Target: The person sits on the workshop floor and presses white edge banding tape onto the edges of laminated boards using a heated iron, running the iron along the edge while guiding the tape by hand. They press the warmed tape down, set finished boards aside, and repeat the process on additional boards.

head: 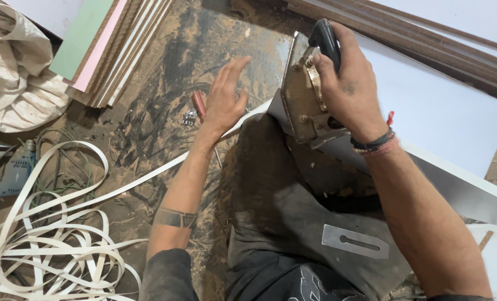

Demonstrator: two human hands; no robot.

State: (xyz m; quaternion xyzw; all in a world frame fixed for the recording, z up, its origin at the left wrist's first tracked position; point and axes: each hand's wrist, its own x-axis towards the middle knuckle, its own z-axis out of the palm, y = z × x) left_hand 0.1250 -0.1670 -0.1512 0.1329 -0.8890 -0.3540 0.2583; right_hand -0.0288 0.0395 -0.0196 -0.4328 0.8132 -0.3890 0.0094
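Dark, dusty trousers fill the bottom middle of the frame, with a flat metal blade with a slot resting on the thigh at lower right. Above them, the right hand is closed around the black handle of an old clothes iron at upper middle, its tarnished, brownish soleplate tilted on edge against the near corner of a white board. That board runs from the centre out to the right edge of the frame, its long edge slanting down to the lower right. The left hand is open, fingers straight and together, hovering just left of the iron and gripping nothing; it is near a thin white edge-band strip that runs from the board's corner down to the left.

More of that strip lies in loose coils at lower left, crowding the floor there. Sawdust-covered floor stays open in the upper middle, between the left hand and a stack of laminate boards at upper left. A small red-handled tool lies just beside the left hand. A blue drill sits at the left edge, below a pale sack.
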